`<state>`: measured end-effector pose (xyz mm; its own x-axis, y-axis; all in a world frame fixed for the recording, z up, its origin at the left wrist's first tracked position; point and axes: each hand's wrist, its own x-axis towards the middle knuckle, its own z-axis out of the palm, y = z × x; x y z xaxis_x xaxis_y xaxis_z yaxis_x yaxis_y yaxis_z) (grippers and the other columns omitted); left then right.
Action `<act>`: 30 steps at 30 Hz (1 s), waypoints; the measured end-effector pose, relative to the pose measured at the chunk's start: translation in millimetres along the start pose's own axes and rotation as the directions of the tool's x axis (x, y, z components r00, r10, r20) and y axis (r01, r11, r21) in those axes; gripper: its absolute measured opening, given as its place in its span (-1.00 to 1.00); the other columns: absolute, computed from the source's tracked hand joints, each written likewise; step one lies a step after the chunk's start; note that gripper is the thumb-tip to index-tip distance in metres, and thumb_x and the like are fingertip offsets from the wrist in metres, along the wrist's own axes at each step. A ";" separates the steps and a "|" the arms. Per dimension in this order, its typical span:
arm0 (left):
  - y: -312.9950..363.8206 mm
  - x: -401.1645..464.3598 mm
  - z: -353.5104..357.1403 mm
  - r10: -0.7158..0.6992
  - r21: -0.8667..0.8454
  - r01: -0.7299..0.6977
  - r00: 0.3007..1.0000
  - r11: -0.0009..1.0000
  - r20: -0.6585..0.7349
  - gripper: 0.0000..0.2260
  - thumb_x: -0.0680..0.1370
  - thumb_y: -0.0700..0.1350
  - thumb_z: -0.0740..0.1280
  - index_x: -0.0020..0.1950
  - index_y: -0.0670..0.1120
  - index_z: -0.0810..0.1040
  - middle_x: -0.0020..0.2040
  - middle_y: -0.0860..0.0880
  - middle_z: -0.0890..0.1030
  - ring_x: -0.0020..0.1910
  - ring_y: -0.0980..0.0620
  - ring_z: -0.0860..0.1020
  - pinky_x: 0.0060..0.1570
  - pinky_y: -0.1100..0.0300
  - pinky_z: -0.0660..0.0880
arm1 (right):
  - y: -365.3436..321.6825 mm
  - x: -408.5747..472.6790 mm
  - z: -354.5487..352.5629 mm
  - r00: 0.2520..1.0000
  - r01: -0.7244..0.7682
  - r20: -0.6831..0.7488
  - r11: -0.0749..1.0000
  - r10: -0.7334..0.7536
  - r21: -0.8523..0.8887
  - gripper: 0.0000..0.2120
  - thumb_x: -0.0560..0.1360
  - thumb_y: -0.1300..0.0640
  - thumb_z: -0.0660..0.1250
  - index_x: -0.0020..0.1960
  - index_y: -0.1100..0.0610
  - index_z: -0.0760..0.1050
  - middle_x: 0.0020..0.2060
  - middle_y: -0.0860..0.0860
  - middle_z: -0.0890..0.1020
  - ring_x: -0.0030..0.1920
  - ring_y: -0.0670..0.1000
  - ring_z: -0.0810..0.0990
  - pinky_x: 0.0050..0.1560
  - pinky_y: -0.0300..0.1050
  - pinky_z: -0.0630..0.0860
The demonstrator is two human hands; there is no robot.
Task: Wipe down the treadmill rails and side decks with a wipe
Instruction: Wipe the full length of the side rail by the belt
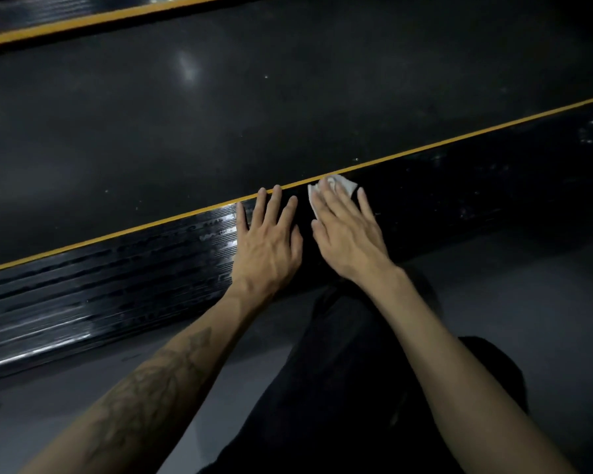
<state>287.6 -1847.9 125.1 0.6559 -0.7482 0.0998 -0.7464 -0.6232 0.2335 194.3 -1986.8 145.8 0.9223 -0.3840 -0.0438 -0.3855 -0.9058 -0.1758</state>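
Observation:
The near side deck [117,282] of the treadmill is a black ribbed strip with a yellow line [151,225] along its far edge. My right hand [348,234] lies flat on the deck with straight fingers and presses a white wipe [343,187] against it close to the yellow line. The wipe shows only past my fingertips. My left hand [267,244] rests flat on the deck just left of the right hand, fingers spread, holding nothing.
The dark treadmill belt [254,107] runs beyond the yellow line. A second side deck with a yellow stripe [83,20] lies at the top left. Grey floor [528,285] is on my side, and my leg in black trousers [339,388] is below my arms.

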 end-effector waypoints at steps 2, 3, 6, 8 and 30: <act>0.3 0.0 0.5 0.038 -0.002 -0.038 0.999 0.999 -0.002 -0.44 0.64 0.07 -0.04 0.63 -0.04 0.27 0.67 -0.11 0.15 0.67 -0.13 0.04 0.58 -0.31 0.01 | 3.8 13.1 -2.3 1.000 -0.015 0.011 1.000 0.016 -0.013 -0.45 0.73 -0.04 -0.09 0.69 0.02 -0.06 0.68 0.00 -0.05 0.66 -0.03 -0.12 0.63 0.16 -0.20; 0.5 -0.3 0.8 0.056 -0.002 -0.056 0.998 0.998 -0.007 -0.44 0.64 0.06 -0.04 0.63 -0.03 0.27 0.67 -0.10 0.14 0.66 -0.13 0.05 0.57 -0.31 0.02 | 7.0 18.7 -3.2 0.999 -0.039 0.008 0.999 0.039 -0.018 -0.44 0.72 -0.05 -0.13 0.69 0.00 -0.07 0.68 -0.01 -0.05 0.66 -0.03 -0.12 0.63 0.18 -0.20; -1.0 1.6 2.6 0.080 0.013 -0.080 0.997 0.997 -0.001 -0.45 0.66 0.07 -0.05 0.65 -0.02 0.24 0.68 -0.08 0.12 0.67 -0.12 0.03 0.58 -0.29 0.02 | 11.1 20.1 -3.7 0.991 -0.133 -0.016 0.991 0.133 -0.005 -0.39 0.67 -0.09 -0.27 0.69 0.02 -0.04 0.68 0.01 0.00 0.66 -0.01 -0.09 0.61 0.19 -0.20; -1.4 1.6 3.5 0.079 0.005 -0.079 0.997 0.997 -0.003 -0.45 0.66 0.07 -0.05 0.65 -0.02 0.24 0.68 -0.07 0.13 0.67 -0.11 0.02 0.59 -0.28 0.00 | 5.9 8.1 1.3 0.977 -0.201 -0.070 0.979 0.203 0.022 -0.35 0.65 -0.10 -0.27 0.68 0.09 0.03 0.67 0.06 0.06 0.66 0.03 -0.03 0.61 0.19 -0.16; 22.1 11.1 3.8 -0.090 -0.063 0.090 0.996 0.994 -0.005 -0.44 0.61 0.09 -0.07 0.51 -0.08 0.41 0.64 -0.12 0.25 0.66 -0.15 0.07 0.58 -0.32 -0.05 | 23.7 17.0 -6.2 0.996 -0.093 0.002 0.996 0.093 0.005 -0.40 0.68 -0.05 -0.23 0.69 0.06 -0.02 0.68 0.00 0.01 0.67 -0.01 -0.08 0.60 0.17 -0.25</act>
<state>278.0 -1870.9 127.7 0.7213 -0.6877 0.0829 -0.6758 -0.6723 0.3023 200.6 -2015.9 147.0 0.8827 -0.4659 -0.0616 -0.4691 -0.8654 -0.1762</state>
